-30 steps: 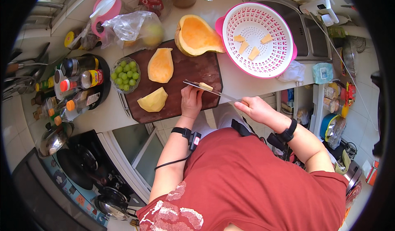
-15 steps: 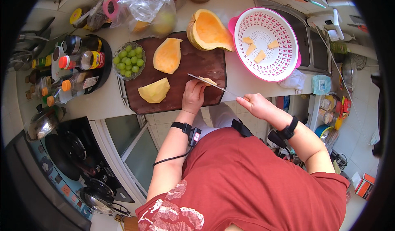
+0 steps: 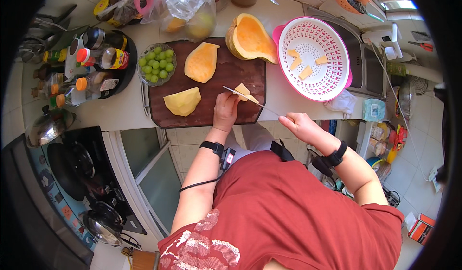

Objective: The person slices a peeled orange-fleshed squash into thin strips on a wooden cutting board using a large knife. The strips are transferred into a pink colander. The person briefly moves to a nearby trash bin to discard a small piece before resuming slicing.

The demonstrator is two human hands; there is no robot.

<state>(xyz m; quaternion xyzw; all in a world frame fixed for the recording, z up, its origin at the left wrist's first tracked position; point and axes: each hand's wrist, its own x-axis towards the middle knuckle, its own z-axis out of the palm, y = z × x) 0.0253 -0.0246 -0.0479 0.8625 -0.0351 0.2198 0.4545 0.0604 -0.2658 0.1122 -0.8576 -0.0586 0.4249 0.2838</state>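
Note:
My right hand [image 3: 302, 127] is wrapped round the handle of a kitchen knife [image 3: 265, 108], its blade slanting up and left over the dark brown cutting board [image 3: 207, 118]. Closed at the near edge of the board, my left hand [image 3: 225, 112] pinches a small piece of pumpkin beside the blade, mostly hidden by fingers and knife. Just beyond the blade lies a pale cut pumpkin piece [image 3: 242, 88]. Farther left on the board are a peeled pumpkin chunk [image 3: 183, 101] and a larger orange slab [image 3: 201, 63]. A hollowed pumpkin half [image 3: 250, 37] rests at the board's far right corner.
A white and pink colander [image 3: 313, 85] holding several pumpkin pieces stands right of the board, beside the sink [image 3: 358, 44]. A glass bowl of green grapes [image 3: 156, 64] sits at the left. Bottles [image 3: 103, 58] crowd a black tray; a plastic bag [image 3: 180, 5] lies behind the board.
The knife blade has come down through the small pumpkin piece, and a cut piece now shows apart beyond it. Both hands stay near the same place; the view has shifted slightly.

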